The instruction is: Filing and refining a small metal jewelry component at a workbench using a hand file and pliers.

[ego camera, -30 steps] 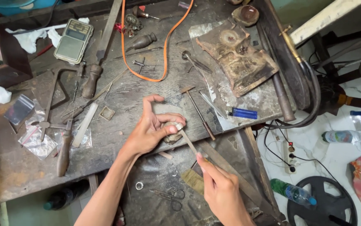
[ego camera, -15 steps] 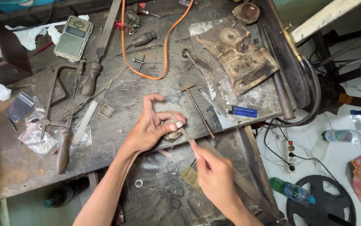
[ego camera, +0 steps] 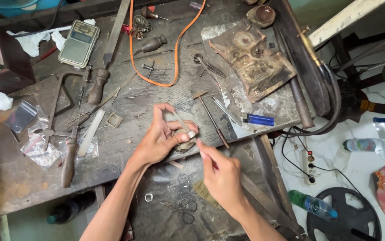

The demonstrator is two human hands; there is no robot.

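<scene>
Left hand grips a small pale ring between thumb and fingers, pressed against a rounded block at the front edge of the table. Right hand is closed around a thin tool, its tip just beside the ring. Small hammer and blue lighter lie near.
</scene>
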